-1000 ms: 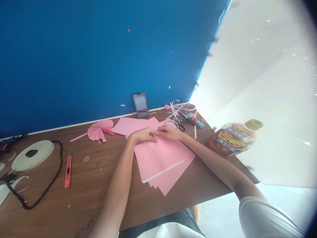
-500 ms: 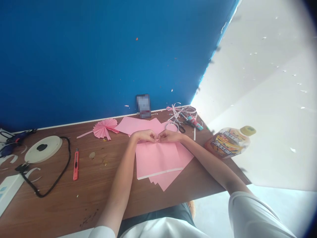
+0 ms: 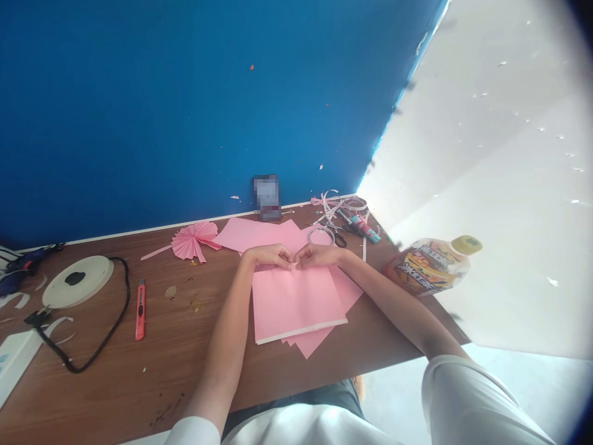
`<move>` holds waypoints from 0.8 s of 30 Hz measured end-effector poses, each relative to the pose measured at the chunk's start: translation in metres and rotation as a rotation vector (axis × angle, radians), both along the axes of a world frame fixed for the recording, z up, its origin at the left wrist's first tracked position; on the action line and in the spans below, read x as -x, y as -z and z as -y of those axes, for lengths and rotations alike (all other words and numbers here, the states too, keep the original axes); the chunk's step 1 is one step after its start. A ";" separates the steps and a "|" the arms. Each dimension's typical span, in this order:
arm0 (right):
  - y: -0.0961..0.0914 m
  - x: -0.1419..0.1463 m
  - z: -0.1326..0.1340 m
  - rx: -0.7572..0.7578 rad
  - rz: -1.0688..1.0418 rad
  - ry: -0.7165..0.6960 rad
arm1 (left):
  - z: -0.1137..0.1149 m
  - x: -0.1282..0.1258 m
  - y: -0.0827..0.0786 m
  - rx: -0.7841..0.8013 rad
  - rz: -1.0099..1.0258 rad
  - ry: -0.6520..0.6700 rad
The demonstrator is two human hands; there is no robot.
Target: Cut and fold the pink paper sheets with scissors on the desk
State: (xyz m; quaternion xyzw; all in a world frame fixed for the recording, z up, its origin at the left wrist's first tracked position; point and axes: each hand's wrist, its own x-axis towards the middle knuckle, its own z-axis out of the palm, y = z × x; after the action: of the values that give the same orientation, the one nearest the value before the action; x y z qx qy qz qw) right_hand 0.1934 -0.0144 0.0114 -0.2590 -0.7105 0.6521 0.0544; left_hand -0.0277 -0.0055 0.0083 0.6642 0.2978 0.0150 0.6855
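Note:
A pink sheet of paper [image 3: 296, 303] with a white strip along its near edge lies in front of me, over more pink sheets [image 3: 308, 346]. My left hand [image 3: 273, 254] pinches its far edge near the middle. Close beside it, my right hand [image 3: 317, 254] pinches the same edge, fingertips almost meeting the left ones. Between them the paper's edge is slightly raised or folded; the fingers partly hide it. Beyond my hands lie further pink sheets [image 3: 252, 235] and a ring-shaped roll of tape [image 3: 321, 236].
Left are a pleated pink paper fan [image 3: 194, 241], a red utility knife [image 3: 140, 309], a round pale plate with a black cord [image 3: 78, 281] and a white power strip [image 3: 18, 361]. Scissors [image 3: 340, 239], a glue tube [image 3: 365, 228] and paper scraps lie back right, a drink pouch [image 3: 428, 266] nearer.
The near edge of the pink sheet has shifted slightly toward me and its right corner outward. Both hands keep their pinch at nearly the same spot.

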 end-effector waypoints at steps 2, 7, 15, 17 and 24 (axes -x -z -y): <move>0.002 -0.001 -0.002 0.034 -0.018 0.024 | 0.001 0.000 -0.001 0.023 0.023 -0.003; 0.009 -0.002 -0.004 0.084 -0.038 0.084 | 0.000 -0.002 0.001 0.023 0.061 0.009; 0.012 -0.002 -0.005 0.022 0.012 0.068 | -0.001 -0.001 0.002 -0.032 0.001 -0.007; 0.009 -0.003 -0.004 -0.011 0.027 0.051 | -0.001 0.001 0.002 -0.076 -0.039 -0.006; 0.004 -0.001 0.000 -0.080 0.084 0.045 | -0.003 0.000 0.006 -0.191 -0.110 0.021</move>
State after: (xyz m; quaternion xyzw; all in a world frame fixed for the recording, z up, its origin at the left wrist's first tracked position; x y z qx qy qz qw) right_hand 0.1946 -0.0144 0.0079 -0.2997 -0.7315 0.6104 0.0492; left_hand -0.0280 -0.0021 0.0025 0.7294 0.3254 -0.0005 0.6018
